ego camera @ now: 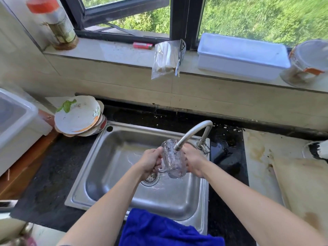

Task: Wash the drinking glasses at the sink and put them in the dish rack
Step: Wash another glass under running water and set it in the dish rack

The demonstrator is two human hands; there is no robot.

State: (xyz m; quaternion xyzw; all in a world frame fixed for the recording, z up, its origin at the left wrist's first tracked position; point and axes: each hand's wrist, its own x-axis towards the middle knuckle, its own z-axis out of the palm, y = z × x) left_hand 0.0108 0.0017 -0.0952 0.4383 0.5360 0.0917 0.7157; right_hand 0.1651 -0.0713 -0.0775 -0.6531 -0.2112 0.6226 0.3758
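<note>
"Gripping the glass (173, 161) from both sides, is that how you read it?"

"Yes. The left hand (150, 161) has its fingers curled in at the handle side. The right hand (193, 161) wraps the opposite wall. Both are closed on the glass, which hangs tilted in mid-air above the sink (115, 157), well clear of its floor."

"So what worries you?"

"First the wet surface. Patterned glass, bare hands and water make a poor hold, I judge. If either hand loosens to turn it, the other carries it alone."

"And if it goes?"

"It drops onto steel, near the drain strainer (150, 179). That could chip or crack it."

"What about the tap?"

"That's my second concern. The faucet spout (193, 130) ends right at the glass's rim, touching or nearly so, I can't tell which. Lifting or twisting the glass carelessly could knock the rim against metal."

"Anything further out?"

"The blue cloth (159, 229) lies over the sink's near edge, so an arm pulling back might drag it into the basin. The stack of plates (78, 118) sits just beside the sink's far left corner and leans a little, so a wide swing left with the glass could strike it."

"And the dish rack?"

"I can't pick one out for certain, so the wet glass may travel further than is comfortable."
</note>
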